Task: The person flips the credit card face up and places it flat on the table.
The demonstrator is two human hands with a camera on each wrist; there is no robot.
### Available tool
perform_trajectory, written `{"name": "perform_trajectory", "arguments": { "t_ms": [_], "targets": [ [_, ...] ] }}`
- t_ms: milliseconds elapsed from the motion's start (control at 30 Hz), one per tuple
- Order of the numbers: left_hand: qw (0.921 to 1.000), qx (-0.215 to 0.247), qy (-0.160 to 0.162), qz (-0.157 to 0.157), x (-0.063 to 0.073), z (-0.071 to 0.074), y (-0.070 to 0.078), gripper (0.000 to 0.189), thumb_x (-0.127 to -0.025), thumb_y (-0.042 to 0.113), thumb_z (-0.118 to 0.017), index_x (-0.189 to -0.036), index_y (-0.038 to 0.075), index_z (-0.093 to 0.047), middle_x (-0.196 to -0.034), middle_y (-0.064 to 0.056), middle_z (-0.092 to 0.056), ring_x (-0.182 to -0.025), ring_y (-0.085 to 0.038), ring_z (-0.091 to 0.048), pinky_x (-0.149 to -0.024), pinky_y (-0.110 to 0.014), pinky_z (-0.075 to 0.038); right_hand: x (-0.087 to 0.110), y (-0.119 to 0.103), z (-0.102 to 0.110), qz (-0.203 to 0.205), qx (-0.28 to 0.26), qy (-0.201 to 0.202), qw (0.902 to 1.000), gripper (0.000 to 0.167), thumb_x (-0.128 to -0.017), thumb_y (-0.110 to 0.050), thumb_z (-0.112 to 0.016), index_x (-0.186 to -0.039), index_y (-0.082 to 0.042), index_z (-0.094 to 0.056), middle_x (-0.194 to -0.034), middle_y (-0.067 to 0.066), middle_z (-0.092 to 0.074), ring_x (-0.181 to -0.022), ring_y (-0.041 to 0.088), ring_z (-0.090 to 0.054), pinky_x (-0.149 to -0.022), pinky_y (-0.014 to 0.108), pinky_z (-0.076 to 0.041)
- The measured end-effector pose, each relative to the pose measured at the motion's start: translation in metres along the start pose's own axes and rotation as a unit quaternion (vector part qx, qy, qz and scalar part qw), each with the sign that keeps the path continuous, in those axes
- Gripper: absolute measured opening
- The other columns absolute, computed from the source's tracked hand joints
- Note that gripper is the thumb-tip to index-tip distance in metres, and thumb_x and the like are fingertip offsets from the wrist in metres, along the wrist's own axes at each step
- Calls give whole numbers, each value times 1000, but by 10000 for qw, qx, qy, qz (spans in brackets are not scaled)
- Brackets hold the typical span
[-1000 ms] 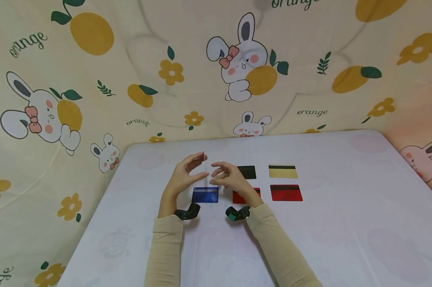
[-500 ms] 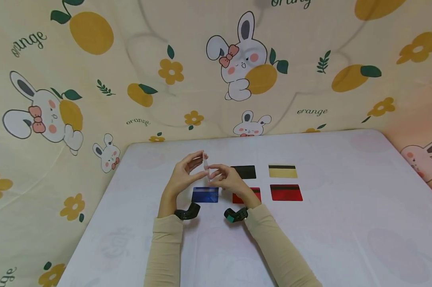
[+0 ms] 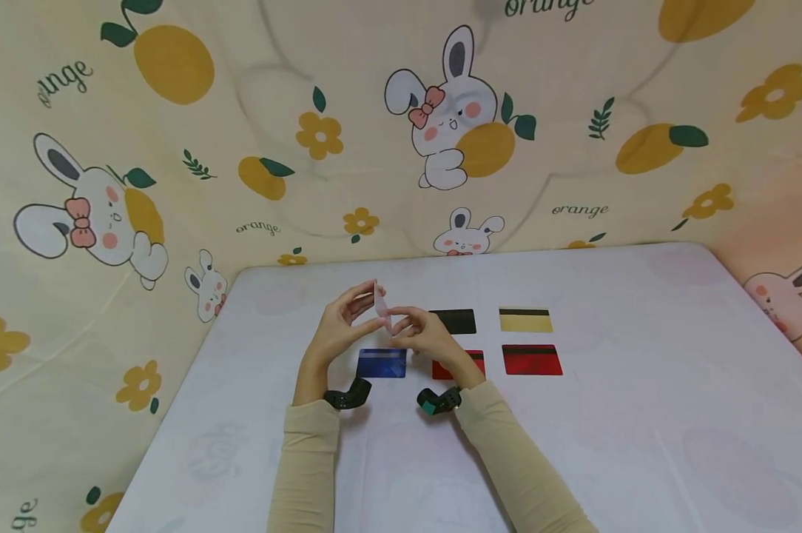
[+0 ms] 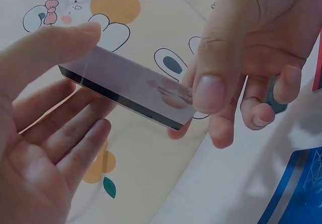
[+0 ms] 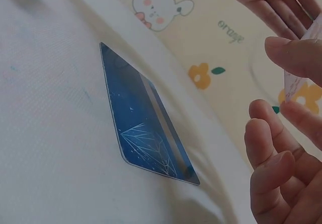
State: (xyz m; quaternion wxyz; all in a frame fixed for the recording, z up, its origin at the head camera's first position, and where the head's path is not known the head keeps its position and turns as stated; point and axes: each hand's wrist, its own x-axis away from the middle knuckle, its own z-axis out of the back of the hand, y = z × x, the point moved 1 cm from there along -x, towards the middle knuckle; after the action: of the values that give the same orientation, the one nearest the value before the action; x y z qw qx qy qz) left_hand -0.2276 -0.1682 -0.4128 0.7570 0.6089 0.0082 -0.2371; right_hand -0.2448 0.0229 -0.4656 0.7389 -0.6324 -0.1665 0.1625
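Note:
Both hands hold a pale pinkish card with a black stripe (image 4: 126, 83), raised above the table and seen nearly edge-on in the head view. My left hand (image 3: 341, 320) grips one end between thumb and fingers. At the other end, my right hand (image 3: 429, 334) pinches a corner with thumb and forefinger, its other fingers loosely curled in the left wrist view. Just below the hands lies a blue card (image 3: 381, 363) with a grey stripe. A red card (image 3: 449, 364) is partly covered by the right wrist, and a black card (image 3: 456, 321) lies beyond the right hand.
To the right lie a gold card (image 3: 526, 320) with a dark stripe and another red card (image 3: 533, 360). The white-covered table (image 3: 627, 444) meets a cloth backdrop (image 3: 348, 89) printed with rabbits and oranges. Each wrist wears a dark strap-on device.
My right hand has shifted slightly left and taken hold of the pale card, which it was apart from a second ago. The card has turned a little, showing more of its face.

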Motion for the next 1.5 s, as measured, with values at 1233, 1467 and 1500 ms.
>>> {"name": "perform_trajectory", "arguments": {
  "t_ms": [1233, 1467, 1500],
  "targets": [
    [9969, -645, 350, 277, 2, 9, 4, 58, -86, 2, -68, -139, -2, -46, -139, -22, -53, -125, -37, -54, -110, -45, -40, 2, -3, 7, 76, 59, 244, 9997, 57, -78, -8, -78, -130, -6, -56, -79, -2, -56, -63, 8, -49, -54, 21, -40],
    [9956, -746, 403, 401, 5, 12, 1, 58, -85, 3, -69, -139, 2, -48, -132, -23, -56, -122, -36, -55, -109, -44, -42, 1, -3, 8, -43, 57, 385, 9992, 59, -76, -10, -80, -130, -8, -56, -74, -5, -55, -63, 9, -46, -55, 20, -39],
    [9954, -755, 416, 423, 5, 12, 1, 58, -85, 3, -70, -139, 2, -48, -132, -23, -56, -122, -35, -55, -109, -43, -42, 1, -3, 8, -42, 52, 395, 9992, 59, -76, -10, -80, -130, -8, -56, -74, -6, -55, -63, 9, -46, -55, 20, -39]
  ]
}}
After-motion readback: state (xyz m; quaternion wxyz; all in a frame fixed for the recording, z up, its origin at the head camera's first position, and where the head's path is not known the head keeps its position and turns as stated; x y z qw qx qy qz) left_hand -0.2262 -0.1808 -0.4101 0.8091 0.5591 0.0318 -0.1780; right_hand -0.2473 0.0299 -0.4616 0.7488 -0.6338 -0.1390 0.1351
